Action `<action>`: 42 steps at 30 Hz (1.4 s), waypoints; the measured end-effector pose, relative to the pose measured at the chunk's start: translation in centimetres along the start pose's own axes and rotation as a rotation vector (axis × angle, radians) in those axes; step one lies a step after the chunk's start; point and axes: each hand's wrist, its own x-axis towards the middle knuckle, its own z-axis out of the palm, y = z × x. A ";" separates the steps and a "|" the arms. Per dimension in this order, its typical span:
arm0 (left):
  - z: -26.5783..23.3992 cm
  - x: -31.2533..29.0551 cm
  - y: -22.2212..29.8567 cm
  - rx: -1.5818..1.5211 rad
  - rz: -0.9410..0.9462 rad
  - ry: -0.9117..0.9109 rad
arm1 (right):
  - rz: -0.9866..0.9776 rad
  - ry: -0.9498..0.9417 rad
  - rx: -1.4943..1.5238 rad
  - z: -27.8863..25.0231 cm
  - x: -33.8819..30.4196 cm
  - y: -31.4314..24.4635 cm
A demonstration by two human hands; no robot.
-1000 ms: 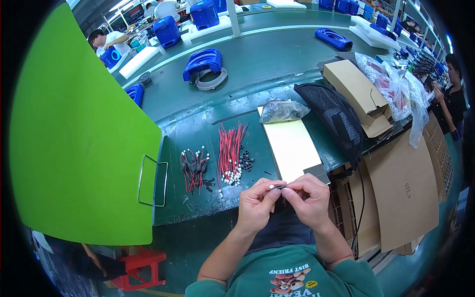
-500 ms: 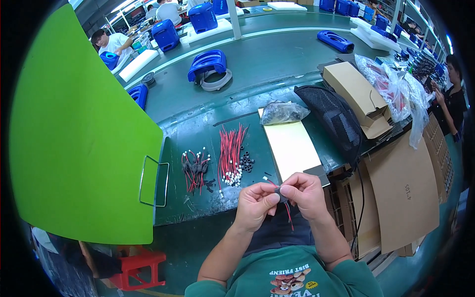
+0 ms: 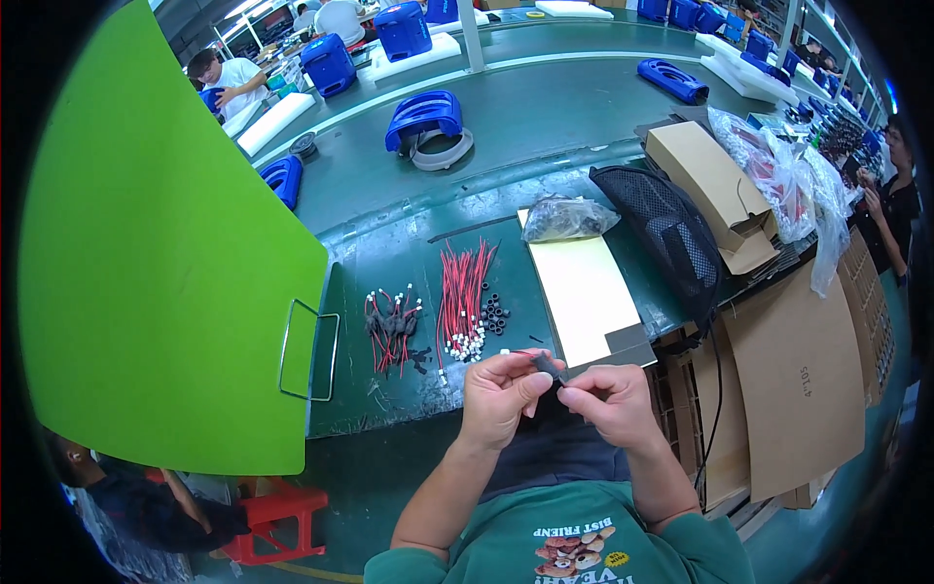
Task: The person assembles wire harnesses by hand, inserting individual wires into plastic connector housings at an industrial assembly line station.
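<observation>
My left hand (image 3: 496, 399) pinches a red wire lead with a dark grey wrapped piece (image 3: 548, 365) between thumb and forefinger. The lead's small white connector (image 3: 505, 352) pokes out past the left fingers. My right hand (image 3: 617, 407) closes thumb and fingertips on the lower right end of that dark piece. Both hands are held just off the table's front edge. Beyond them lie a bunch of red leads with dark wrapped middles (image 3: 393, 326), a fan of plain red leads (image 3: 465, 287) with white connectors, and several small black rings (image 3: 495, 313).
A pale yellow sheet (image 3: 582, 292) lies right of the leads, with a clear plastic bag (image 3: 569, 220) on it. A black mesh bag (image 3: 666, 238) and an open cardboard box (image 3: 705, 180) stand farther right. A green panel (image 3: 175, 263) bounds the left side.
My right hand has shifted slightly down along the dark piece, which is tilted differently. The red wire that hung below my hands no longer shows. The whole view has shifted a little.
</observation>
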 end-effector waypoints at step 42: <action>0.0 0.0 -0.1 0.353 0.156 0.107 | -0.543 0.318 -0.583 1.0 0.9 0.3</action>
